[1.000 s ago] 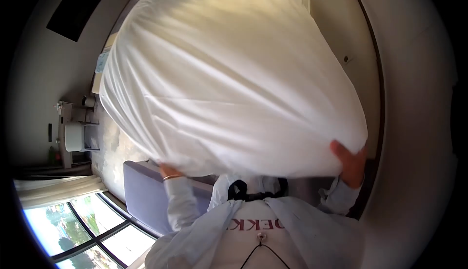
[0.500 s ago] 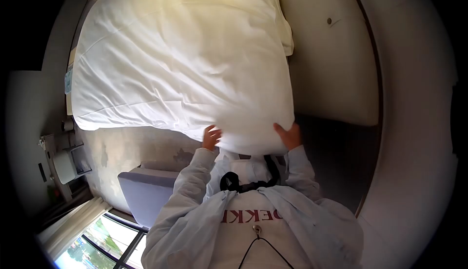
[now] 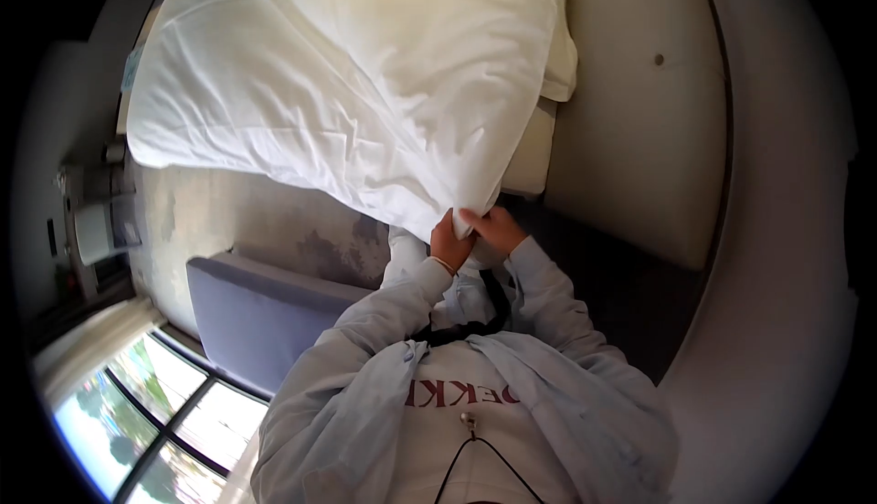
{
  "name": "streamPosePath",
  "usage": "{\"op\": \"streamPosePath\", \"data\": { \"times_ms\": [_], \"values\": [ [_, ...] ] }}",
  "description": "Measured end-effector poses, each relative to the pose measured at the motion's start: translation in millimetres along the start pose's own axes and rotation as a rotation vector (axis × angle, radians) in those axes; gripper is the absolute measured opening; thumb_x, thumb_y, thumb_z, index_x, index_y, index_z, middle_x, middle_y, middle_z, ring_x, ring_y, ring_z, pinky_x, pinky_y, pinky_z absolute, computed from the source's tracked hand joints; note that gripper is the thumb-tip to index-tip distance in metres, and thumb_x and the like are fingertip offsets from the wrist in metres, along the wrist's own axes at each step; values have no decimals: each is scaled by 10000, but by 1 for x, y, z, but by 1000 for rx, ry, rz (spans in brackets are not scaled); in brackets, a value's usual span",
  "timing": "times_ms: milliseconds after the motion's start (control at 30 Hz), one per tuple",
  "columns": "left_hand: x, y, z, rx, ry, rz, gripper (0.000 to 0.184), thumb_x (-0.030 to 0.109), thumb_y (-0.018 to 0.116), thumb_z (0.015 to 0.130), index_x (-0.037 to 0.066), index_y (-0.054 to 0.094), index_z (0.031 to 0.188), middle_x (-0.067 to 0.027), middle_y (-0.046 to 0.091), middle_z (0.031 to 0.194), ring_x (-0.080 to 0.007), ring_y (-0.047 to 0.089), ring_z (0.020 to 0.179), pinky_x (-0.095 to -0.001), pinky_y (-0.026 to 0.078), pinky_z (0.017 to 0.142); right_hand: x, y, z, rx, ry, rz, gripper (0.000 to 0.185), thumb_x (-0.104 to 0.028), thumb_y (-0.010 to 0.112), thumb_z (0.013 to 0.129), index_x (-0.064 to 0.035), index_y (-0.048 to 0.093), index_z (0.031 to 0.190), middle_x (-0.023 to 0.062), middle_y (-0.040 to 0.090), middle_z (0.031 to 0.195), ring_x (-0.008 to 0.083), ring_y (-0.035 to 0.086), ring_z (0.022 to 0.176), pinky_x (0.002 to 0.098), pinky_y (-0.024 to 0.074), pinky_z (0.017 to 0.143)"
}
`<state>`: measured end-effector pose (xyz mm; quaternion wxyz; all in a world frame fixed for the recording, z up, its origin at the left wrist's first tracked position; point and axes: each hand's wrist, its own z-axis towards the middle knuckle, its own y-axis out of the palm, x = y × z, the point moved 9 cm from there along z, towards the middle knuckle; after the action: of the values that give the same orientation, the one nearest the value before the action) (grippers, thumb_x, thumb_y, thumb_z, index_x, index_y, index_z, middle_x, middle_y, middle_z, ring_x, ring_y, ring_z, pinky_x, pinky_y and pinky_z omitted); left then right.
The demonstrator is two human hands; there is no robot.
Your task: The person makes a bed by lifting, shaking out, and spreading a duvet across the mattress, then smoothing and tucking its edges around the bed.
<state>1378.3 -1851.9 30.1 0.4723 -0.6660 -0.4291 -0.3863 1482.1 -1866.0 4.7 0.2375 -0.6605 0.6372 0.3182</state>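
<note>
Cover, white and creased, spreads over the bed from the person's hands out toward eleven and twelve o'clock, twelve being straight ahead of them. Its near end narrows to a gathered point just in front of the person's waist. The left hand is closed on that point, and the right hand grips it from the other side, so the two are close together, clamped on the same bunch of cloth. Whether their fingers touch, I can't tell. A thin band circles the left wrist.

Folds run from the grip up across the cloth. At one o'clock, a bit of mattress shows beside its edge, and farther out some white bedding pokes from under it, next to the headboard. That pale board, with one dark button, stands between one and two.

Toward eight there's a grey-blue bench on the blotchy floor, with the window and curtain beyond. A pale chair sits at nine.
</note>
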Motion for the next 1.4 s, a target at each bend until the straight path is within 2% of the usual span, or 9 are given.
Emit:
{"op": "streamPosePath", "data": {
  "times_ms": [133, 233, 333, 700, 900, 967, 1133, 1300, 1400],
  "values": [
    [1, -8, -1, 33, 8, 116, 288, 59, 529, 621, 38, 531, 909, -220, 566, 779, -382, 536, 765, -404, 443, 643, -49, -73, 27, 404, -116, -404, 603, -481, 573, 733, 42, 503, 1026, 155, 564, 961, 208, 575, 798, 294, 465, 669],
    [34, -5, -11, -15, 92, 137, 288, 22, 484, 612, 27, 527, 896, -221, 560, 773, -392, 528, 757, -426, 433, 648, -66, -95, 62, 327, 85, 80, 643, -450, 620, 704, 20, 464, 1115, 108, 553, 1000, 184, 565, 830, 288, 466, 688],
    [29, 1, -11, -36, 67, 13, 324, -7, 489, 602, 22, 494, 925, -215, 548, 811, -390, 508, 810, -419, 416, 694, -108, -93, 93, 223, -256, 373, 550, -298, 636, 738, -3, 432, 1156, 80, 515, 1076, 173, 506, 949, 285, 420, 786],
    [-37, -66, 41, 270, -75, -83, 289, 6, 571, 588, 18, 552, 876, -189, 593, 807, -359, 558, 761, -394, 449, 644, -268, 17, 31, 301, -749, 371, 411, -241, 546, 793, 51, 475, 1073, 107, 527, 1048, 194, 510, 942, 284, 404, 812],
    [-77, -330, 57, 548, 135, 362, 478, 42, 627, 484, -8, 565, 956, -203, 592, 745, -326, 595, 676, -346, 477, 594, -327, 200, 133, 58, -699, 130, 375, -276, 512, 821, 27, 513, 1041, 102, 573, 943, 176, 573, 818, 287, 466, 714],
    [-116, -446, 90, 601, -135, 323, 415, 50, 560, 580, -6, 524, 990, -185, 590, 732, -353, 567, 643, -383, 459, 569, -331, 306, 188, -167, -506, -135, 408, -276, 566, 788, 3, 486, 1075, 100, 549, 961, 137, 559, 764, 262, 465, 605],
    [-241, -590, 153, 511, -346, 505, 409, 53, 568, 665, 72, 453, 1057, -152, 565, 974, -321, 529, 916, -379, 420, 779, -230, 392, 272, -262, -456, -63, 499, -259, 578, 778, -78, 377, 1197, 83, 503, 1042, 140, 538, 829, 279, 450, 674],
    [-309, -549, 187, 262, -136, 305, 597, -11, 618, 607, 30, 367, 1147, -182, 451, 1125, -302, 430, 1072, -382, 349, 909, 53, 262, 261, 226, 294, 167, 300, -135, 573, 742, -96, 479, 1025, 37, 551, 724, 117, 526, 559, 281, 454, 511],
    [-353, -547, 203, 315, -118, 311, 669, -19, 617, 587, 17, 315, 1183, -190, 397, 1175, -312, 383, 1115, -386, 316, 941, 166, 249, 222, 323, 579, 328, 357, -64, 550, 744, -76, 433, 1082, 108, 550, 926, 234, 568, 800, 353, 483, 686]
  ]
}}
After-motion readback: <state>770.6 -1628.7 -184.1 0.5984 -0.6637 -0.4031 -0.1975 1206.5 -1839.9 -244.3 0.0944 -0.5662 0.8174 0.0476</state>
